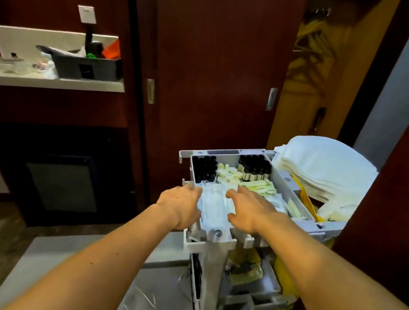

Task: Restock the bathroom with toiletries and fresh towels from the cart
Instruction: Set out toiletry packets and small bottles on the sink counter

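Note:
A grey housekeeping cart (221, 241) stands ahead at the right, its top tray (227, 156) filled with toiletries. Small dark bottles (253, 169) stand at the back, a second group of dark bottles (205, 167) at the back left, pale soaps (228, 173) between them, and flat white packets (216, 205) lie at the front. My left hand (181, 205) rests at the tray's left front edge, fingers on the white packets. My right hand (248, 209) hovers spread over the packets, holding nothing that I can see. Folded white towels (327, 172) are stacked at the cart's right end.
A pale counter (48, 81) at the left carries a dark caddy (88, 67) with clutter. Dark wooden doors (213, 61) stand behind the cart, a dark cabinet front (64, 180) under the counter. A wooden panel (408, 189) closes in on the right. A yellow bag (306, 201) hangs beside the towels.

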{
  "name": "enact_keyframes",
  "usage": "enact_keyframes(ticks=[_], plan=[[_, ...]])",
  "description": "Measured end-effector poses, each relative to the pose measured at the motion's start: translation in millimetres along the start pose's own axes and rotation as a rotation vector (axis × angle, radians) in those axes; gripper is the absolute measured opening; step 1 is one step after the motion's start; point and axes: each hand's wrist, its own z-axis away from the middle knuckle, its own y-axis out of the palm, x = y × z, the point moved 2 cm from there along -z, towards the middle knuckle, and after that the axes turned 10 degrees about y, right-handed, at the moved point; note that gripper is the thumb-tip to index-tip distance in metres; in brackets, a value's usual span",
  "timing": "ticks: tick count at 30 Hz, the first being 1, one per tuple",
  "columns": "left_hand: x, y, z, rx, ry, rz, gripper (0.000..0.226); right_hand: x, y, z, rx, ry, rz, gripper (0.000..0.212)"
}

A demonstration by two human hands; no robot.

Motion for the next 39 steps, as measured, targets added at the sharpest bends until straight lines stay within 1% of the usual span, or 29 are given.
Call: enact_keyframes(ticks=[8,12,16,21,26,32,36,39], plan=[[41,24,-94,0.026,-0.043,0.022,0.047,-8,21,-104,0.058,-0.014,-0.040,0.050],[62,28,-140,0.028,-0.081,0.055,0.039,-13,32,-156,0.105,-0.018,-0.088,0.047],[74,36,-169,-0.009,-0.082,0.077,0.034,-22,44,-192,0.129,-0.008,-0.141,0.047],[85,45,-200,-0.059,-0.037,0.017,0.038,-27,58,-223,0.169,0.014,-0.300,0.052],[101,55,-218,-0.102,-0.015,0.026,0.041,-15,70,-242,0.114,0.016,-0.420,0.057],[107,65,-232,-0.119,0.067,0.024,0.045,-2,83,-249,0.103,0.020,-0.441,0.059],[104,67,-239,-0.143,0.065,0.003,0.040,-2,86,-253,0.030,0.048,-0.475,0.055],[104,70,-241,-0.180,0.072,-0.014,0.038,-3,88,-257,0.007,0.051,-0.486,0.054]])
